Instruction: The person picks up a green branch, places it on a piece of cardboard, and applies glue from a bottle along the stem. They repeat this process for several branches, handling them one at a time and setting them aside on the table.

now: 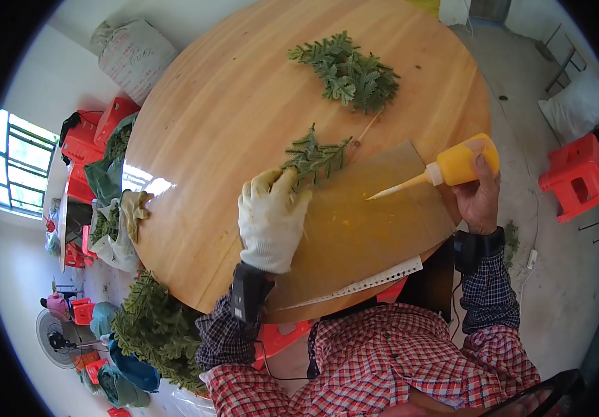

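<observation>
My left hand (271, 221), in a white knitted glove with yellowed fingertips, pinches the lower end of a green artificial fir sprig (311, 154) over the wooden table. My bare right hand (479, 198) is wrapped round a yellow squeeze bottle (467, 160). The bottle lies tilted, its long pale nozzle pointing left and down over a brownish sheet (383, 222) dotted with yellow spots. A gap separates the nozzle tip from the sprig. Farther back on the table rests a pile of similar sprigs (355, 75).
The round wooden table (209, 139) fills the middle. A white perforated strip (362, 281) lies along its near edge, and a spare glove (134, 214) hangs at the left rim. Greenery (157, 326) is heaped at lower left. A red stool (577, 175) stands right; a fan (63, 339) stands far left.
</observation>
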`<state>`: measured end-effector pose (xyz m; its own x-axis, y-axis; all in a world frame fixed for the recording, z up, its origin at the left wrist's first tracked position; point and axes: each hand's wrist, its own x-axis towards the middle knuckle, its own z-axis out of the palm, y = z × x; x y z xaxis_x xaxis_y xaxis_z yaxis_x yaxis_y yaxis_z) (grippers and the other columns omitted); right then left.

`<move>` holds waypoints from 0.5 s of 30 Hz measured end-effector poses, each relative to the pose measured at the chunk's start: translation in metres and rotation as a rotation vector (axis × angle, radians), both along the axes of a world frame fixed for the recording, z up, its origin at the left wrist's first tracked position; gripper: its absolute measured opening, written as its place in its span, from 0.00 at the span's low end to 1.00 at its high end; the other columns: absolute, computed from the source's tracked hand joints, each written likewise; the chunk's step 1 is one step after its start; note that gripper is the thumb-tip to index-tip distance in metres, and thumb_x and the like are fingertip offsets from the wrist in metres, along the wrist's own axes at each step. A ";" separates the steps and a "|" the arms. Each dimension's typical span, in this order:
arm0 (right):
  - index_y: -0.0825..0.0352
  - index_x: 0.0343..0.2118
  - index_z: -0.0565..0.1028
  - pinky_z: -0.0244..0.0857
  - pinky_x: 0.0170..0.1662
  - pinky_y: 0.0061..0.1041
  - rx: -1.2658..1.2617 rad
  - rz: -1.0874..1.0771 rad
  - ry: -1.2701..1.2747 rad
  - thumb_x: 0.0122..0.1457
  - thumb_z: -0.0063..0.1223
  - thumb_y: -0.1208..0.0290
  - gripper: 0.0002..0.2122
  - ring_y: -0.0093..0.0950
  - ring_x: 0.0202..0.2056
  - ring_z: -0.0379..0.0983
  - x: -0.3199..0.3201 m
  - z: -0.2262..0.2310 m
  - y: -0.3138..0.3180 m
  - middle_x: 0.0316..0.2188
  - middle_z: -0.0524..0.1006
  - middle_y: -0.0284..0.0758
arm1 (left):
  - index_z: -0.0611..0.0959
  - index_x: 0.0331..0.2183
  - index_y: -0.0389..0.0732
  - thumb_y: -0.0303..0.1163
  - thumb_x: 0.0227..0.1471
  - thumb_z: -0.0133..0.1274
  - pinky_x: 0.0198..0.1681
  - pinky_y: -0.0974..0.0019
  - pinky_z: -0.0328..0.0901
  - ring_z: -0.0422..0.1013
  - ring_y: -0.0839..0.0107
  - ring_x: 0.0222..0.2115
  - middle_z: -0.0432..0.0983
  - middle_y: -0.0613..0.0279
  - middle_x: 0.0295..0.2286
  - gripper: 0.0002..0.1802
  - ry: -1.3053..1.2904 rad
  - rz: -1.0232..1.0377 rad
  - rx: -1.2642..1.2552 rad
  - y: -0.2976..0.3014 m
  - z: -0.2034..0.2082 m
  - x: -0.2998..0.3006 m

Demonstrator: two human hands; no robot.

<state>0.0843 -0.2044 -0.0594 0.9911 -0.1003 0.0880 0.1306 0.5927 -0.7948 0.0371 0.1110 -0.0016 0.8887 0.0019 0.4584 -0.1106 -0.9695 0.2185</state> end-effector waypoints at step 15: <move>0.67 0.48 0.66 0.69 0.49 0.37 0.270 -0.002 -0.007 0.57 0.55 0.64 0.19 0.34 0.46 0.72 0.002 -0.006 -0.005 0.43 0.73 0.37 | 0.81 0.33 0.41 0.28 0.43 0.60 0.37 0.61 0.64 0.69 0.60 0.35 0.74 0.60 0.34 0.10 -0.180 -0.224 -0.215 -0.003 0.002 -0.028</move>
